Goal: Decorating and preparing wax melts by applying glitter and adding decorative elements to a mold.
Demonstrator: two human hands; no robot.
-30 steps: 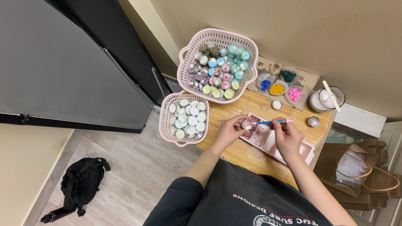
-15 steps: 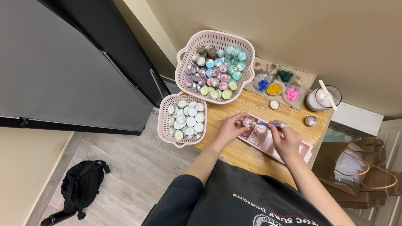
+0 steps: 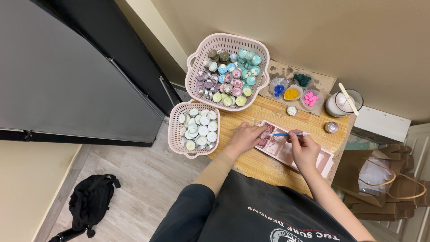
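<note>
Surface of wood fills a narrow corner, its far edge against the wall, bare board only near my body. Two pink baskets of small candles crowd the left, the smaller overhanging the edge. One pink tray lies under my hands. My left hand pinches a small candle at the tray's end; my right hand's grip is narrow around one blue stick, tip touching that candle.

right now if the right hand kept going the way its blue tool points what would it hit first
Probably the left hand. The right hand holds the blue tool pointing left over the pink tray, and the left hand's fingers sit at the tip. Depth is unclear.
</note>
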